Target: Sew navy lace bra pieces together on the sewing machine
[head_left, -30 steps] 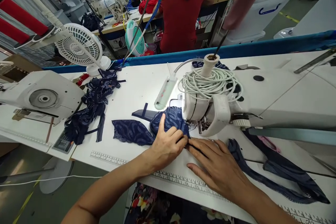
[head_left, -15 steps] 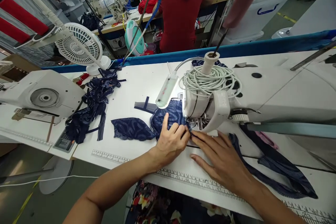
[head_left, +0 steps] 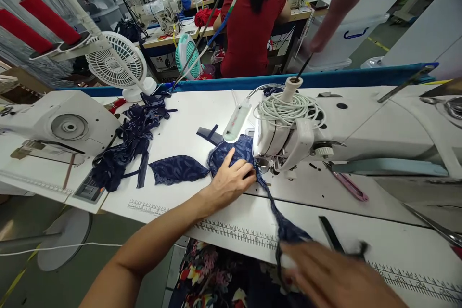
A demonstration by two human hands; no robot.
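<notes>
My left hand (head_left: 229, 180) lies on a navy lace piece (head_left: 236, 151) just left of the needle area of the white sewing machine (head_left: 288, 137), fingers curled and pressing the fabric down. A navy strap (head_left: 277, 216) runs from the needle toward the table's front edge. My right hand (head_left: 325, 274) is low in the view and smeared by motion, closed round the bunched end of that strap. A second lace cup (head_left: 176, 169) lies joined to the left of the first.
A heap of navy lace pieces (head_left: 130, 142) lies at the left beside another machine head (head_left: 61, 125) and a white fan (head_left: 115, 65). Pink tweezers (head_left: 348, 186) rest on the machine bed. A person in red sits beyond the blue rail (head_left: 361, 77).
My right hand has left the fabric by the needle and pulled back toward me, drawing the navy strap out along the table. The left hand stays pressed on the lace. The view shifted slightly.
</notes>
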